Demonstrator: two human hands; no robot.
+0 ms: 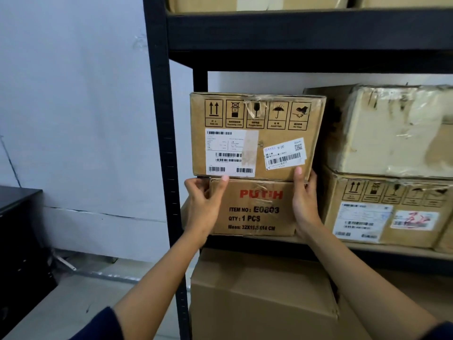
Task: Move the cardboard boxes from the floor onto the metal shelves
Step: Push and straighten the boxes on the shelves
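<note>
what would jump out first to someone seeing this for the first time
Centre frame, a brown cardboard box with handling symbols and white barcode labels sits on a smaller brown cardboard box printed PUTIH in red, on the black metal shelf. The left hand and right hand hold the upper box by its bottom corners. To the right sits a battered pale box wrapped in tape.

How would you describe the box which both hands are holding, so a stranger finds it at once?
Look at the black metal shelf, middle level, left end. The held box sits on the red-lettered box. Only it has five handling symbols above two white barcode labels, with the left hand and right hand at its bottom corners.
</note>
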